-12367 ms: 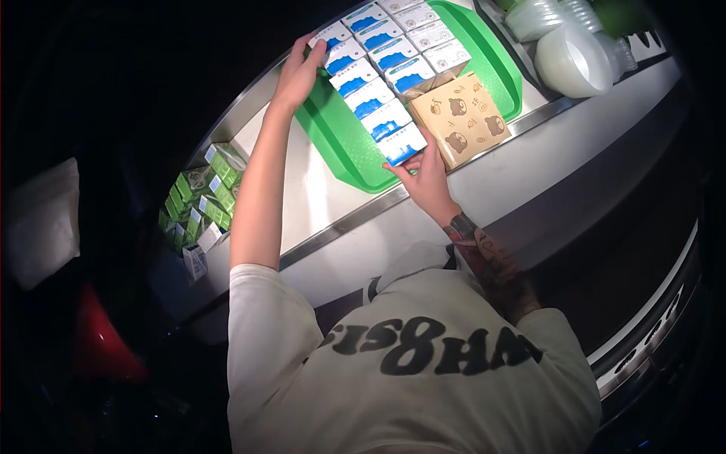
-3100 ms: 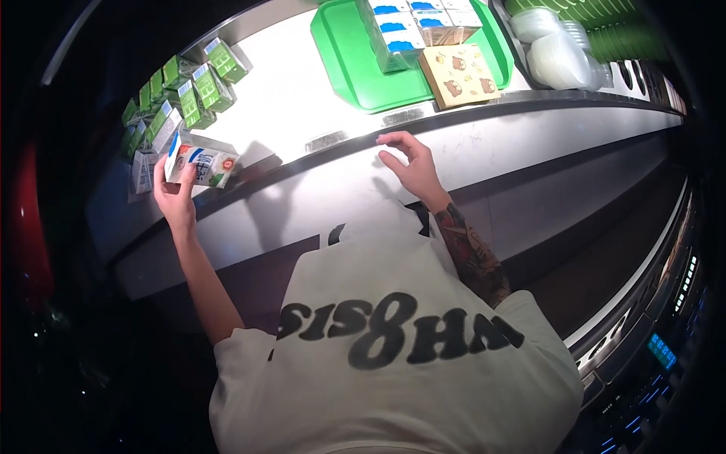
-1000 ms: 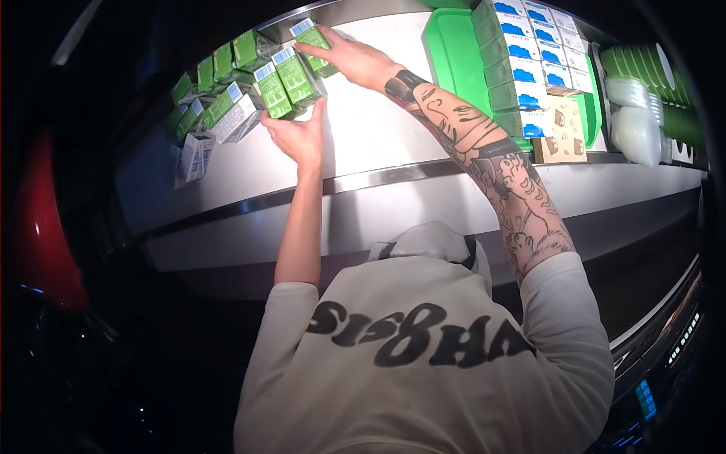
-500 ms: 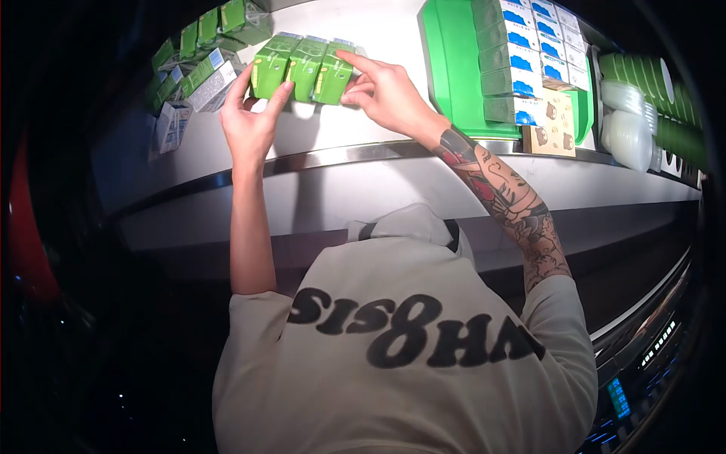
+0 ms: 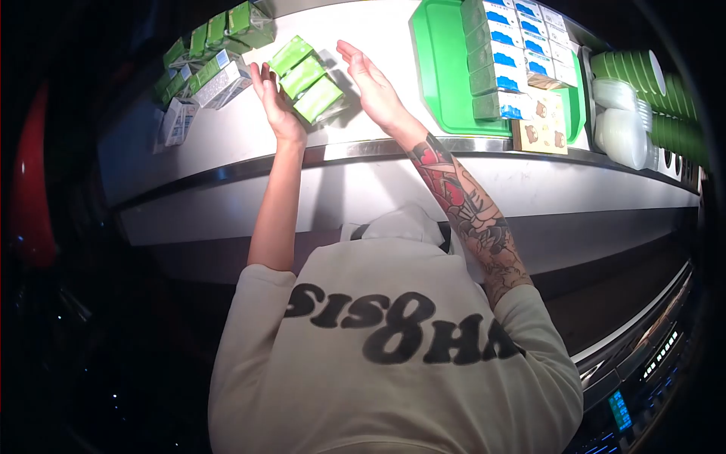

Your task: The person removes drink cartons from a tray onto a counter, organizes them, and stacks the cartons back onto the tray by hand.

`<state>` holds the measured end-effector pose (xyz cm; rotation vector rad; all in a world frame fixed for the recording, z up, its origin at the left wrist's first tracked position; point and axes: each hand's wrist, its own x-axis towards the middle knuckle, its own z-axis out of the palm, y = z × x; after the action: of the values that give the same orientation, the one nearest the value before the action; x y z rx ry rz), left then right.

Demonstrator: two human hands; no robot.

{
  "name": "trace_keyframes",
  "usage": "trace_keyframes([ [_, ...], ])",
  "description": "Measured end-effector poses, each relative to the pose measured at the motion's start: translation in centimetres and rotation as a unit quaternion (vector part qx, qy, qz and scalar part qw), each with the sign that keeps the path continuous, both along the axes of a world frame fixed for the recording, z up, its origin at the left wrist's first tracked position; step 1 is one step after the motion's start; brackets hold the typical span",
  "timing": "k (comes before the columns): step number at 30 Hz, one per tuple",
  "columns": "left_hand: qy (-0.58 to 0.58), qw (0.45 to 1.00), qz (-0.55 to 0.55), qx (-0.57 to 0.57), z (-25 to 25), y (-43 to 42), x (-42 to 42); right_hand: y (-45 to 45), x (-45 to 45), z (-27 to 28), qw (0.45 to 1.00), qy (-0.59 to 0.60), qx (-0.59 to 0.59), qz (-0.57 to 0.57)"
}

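Three small green cartons stand pressed together in a slanted row on the white counter, their bright tops facing me. My left hand lies along their left side with its fingers stretched out; the fingertips seem to touch or nearly touch the cartons. To the right of the row is my right hand, held open with straight fingers and a gap between it and the cartons. Neither hand grips anything.
At the back left, more green cartons and tipped white-sided cartons are grouped. A green tray holds rows of blue-and-white cartons. A bear-print box, clear plastic containers and stacked green cups are at right.
Both hands have let go of the three cartons and opened. The cartons have come down and rightward onto the counter and turned to a slant. My right hand has moved away from them.
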<state>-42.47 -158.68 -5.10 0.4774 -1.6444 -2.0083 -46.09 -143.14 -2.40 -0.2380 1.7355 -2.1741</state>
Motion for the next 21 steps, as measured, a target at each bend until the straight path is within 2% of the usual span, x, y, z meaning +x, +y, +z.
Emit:
trace_keyframes([
  [2,0.024,0.999,-0.009,0.039,-0.7,1.8,0.5,-1.1,-1.5,0.5,0.996,0.075,0.04,-0.003],
  [6,0.073,0.992,-0.01,0.098,-0.8,3.3,-0.4,-3.0,-2.7,-0.4,0.995,-0.043,-0.051,0.077],
  [8,0.06,0.991,-0.054,0.11,-0.3,2.3,-0.7,-2.7,-2.0,-0.8,0.985,-0.1,-0.1,0.094],
  [10,0.033,0.989,-0.087,0.114,0.5,2.5,-1.0,-2.7,-1.5,-1.3,0.988,-0.09,-0.117,0.041],
  [15,0.004,0.977,-0.153,0.148,0.5,4.0,-1.3,-1.0,0.3,1.6,0.989,-0.1,-0.084,-0.073],
  [18,0.013,0.978,-0.155,0.136,-1.1,4.9,-2.1,-0.1,0.4,0.0,0.988,-0.055,-0.101,-0.105],
  [21,-0.004,0.979,-0.181,0.09,-0.9,4.8,-2.0,0.8,0.0,-0.5,0.989,-0.06,-0.1,-0.086],
])
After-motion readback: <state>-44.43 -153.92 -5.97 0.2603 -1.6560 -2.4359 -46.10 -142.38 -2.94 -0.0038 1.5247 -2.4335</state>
